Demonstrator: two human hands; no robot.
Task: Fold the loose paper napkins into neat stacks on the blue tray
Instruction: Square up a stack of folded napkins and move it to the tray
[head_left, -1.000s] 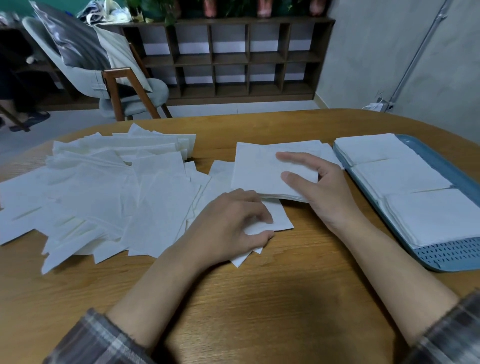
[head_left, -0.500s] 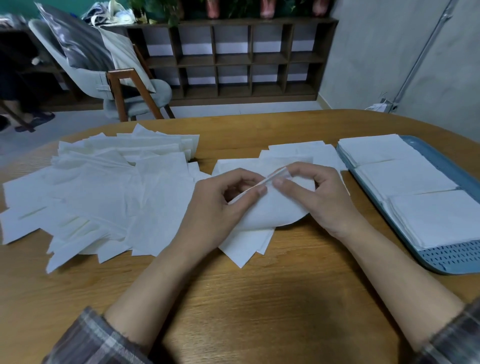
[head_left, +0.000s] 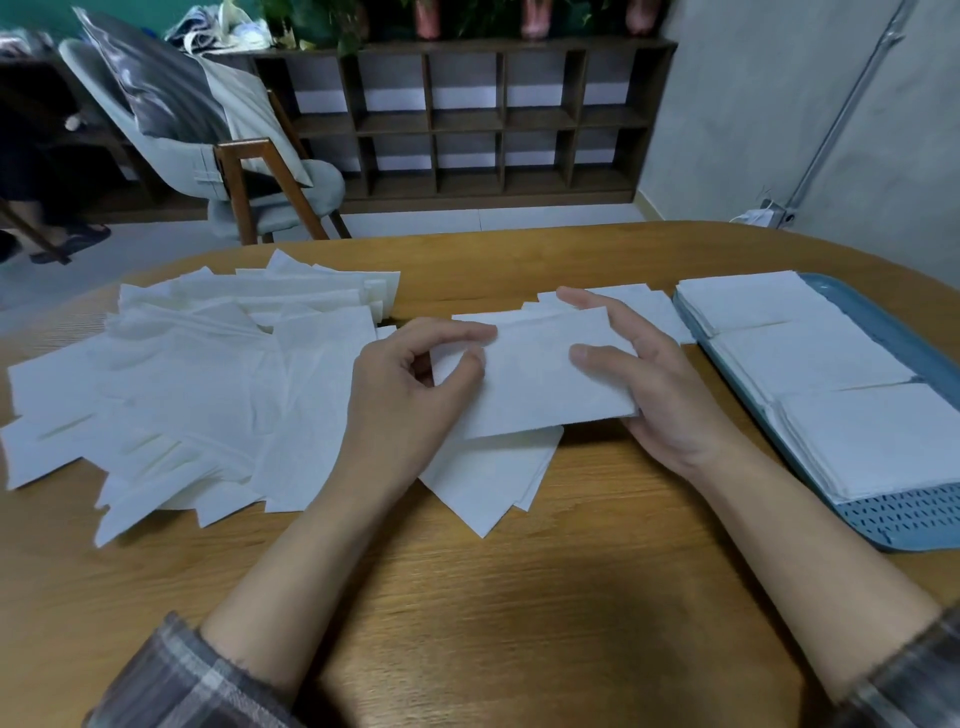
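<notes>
White napkin (head_left: 540, 374), half folded.
The left hand (head_left: 410, 395) pinched one end, the right hand (head_left: 660, 400) clasped the other; another fold seemed due.

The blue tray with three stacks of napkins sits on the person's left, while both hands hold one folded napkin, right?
Not quite. The head view shows the blue tray on the person's right, not the left. It does carry three stacks of napkins, and the left hand and right hand both hold one folded napkin.
</notes>
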